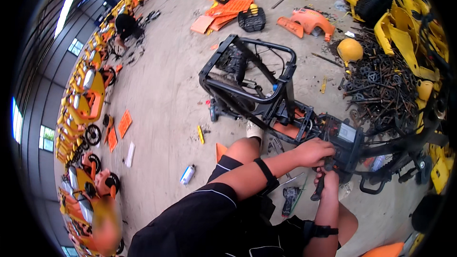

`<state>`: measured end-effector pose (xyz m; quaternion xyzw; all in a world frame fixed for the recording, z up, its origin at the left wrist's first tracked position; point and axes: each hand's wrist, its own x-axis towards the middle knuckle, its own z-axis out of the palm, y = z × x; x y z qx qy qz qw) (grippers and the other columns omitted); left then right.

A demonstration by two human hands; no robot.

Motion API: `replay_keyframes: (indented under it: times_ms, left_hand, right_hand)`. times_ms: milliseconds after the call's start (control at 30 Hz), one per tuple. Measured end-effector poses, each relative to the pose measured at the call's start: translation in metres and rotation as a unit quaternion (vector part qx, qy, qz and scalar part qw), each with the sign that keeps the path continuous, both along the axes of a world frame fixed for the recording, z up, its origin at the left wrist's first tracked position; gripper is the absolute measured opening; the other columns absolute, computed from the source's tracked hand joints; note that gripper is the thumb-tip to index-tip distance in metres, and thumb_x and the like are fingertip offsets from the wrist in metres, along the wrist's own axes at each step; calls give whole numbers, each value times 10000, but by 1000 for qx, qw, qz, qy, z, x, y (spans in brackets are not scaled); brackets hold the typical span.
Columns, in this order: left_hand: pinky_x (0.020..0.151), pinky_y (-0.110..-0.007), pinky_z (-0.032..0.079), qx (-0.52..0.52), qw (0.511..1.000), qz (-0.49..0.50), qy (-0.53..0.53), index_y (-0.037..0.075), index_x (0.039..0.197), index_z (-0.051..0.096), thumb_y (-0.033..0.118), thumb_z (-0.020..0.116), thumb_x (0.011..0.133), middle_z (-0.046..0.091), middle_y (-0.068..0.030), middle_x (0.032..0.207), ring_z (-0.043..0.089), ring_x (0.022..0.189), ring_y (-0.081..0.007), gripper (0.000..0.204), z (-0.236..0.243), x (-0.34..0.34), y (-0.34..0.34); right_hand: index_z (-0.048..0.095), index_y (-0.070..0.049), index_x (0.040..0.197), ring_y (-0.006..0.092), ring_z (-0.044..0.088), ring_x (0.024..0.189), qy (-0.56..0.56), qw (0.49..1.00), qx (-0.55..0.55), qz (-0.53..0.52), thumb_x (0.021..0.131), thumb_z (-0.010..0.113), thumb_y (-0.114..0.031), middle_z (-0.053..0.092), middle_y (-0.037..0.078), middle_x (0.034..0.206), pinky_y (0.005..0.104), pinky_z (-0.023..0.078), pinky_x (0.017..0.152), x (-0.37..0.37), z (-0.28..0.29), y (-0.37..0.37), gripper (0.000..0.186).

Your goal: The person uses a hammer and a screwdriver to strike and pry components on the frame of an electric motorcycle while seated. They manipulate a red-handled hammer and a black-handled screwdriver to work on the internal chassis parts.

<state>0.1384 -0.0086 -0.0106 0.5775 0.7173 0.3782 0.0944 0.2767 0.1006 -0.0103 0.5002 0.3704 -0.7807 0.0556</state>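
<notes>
A stripped black vehicle frame stands before me, tilted, with its panels off. Toward its right end sits a dark boxy unit with a pale label. My left hand rests against the near side of this unit, fingers bent; whatever they may grip is hidden. Just below it, my right hand is closed round a tool with a thick black handle. The tool's working end is hidden by the hands and the unit, so its kind is unclear.
A cordless power tool and a spray can lie on the floor nearby. At right spreads a heap of dark metal parts beside yellow panels. Yellow bikes line the left, where another person crouches.
</notes>
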Motion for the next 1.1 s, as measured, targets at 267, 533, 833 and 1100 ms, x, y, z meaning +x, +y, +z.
replay_keyframes:
  times_ms: [267,533,833,1100]
  left_hand:
    - [864,-429,476,0,997,71,-25,79,1108,588,162,717,684,617,-96,1079,623,1032,-318,451,-5,3,-17]
    - [943,-465,492,-78,993,50,-66,10,1131,615,199,774,752,641,-194,1156,619,1093,-377,452,2,-6,10]
    - [1015,-428,486,-42,989,100,-104,26,1217,622,24,771,730,579,-196,1322,572,1222,-370,509,-34,9,12]
    - [1056,-428,442,-82,993,66,54,62,1193,643,35,701,726,623,-149,1273,580,1207,-322,471,75,87,29]
  right_hand:
    - [575,-47,908,87,515,584,-29,999,-25,34,932,587,-161,547,10,753,253,412,457,5,-10,-18,117]
    - [613,-78,800,114,464,511,-43,997,59,39,871,660,-185,512,-9,635,272,397,492,13,-21,-9,137]
    - [597,-37,849,153,529,551,23,998,62,8,757,620,-92,565,42,670,324,402,506,1,-19,-14,110]
    - [619,-116,834,97,494,549,121,984,-55,121,878,630,-154,506,-27,684,267,371,509,74,25,30,58]
